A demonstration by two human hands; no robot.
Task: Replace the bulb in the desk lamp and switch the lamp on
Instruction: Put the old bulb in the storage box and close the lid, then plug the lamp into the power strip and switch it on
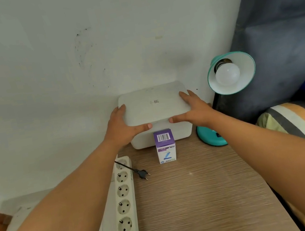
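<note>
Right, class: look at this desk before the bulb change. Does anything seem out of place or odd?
Yes. The black plug lies loose on the wooden desk beside the power strip, not in any socket. The bulb box stands upside down, its print inverted. Both hands, left hand and right hand, grip the white box, not the lamp.

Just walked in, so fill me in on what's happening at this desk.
A person has both hands, left hand and right hand, on the lid of a white box against the wall. A bulb carton stands before it. The teal lamp holds a bulb, and its plug lies unplugged beside the power strip.
</note>
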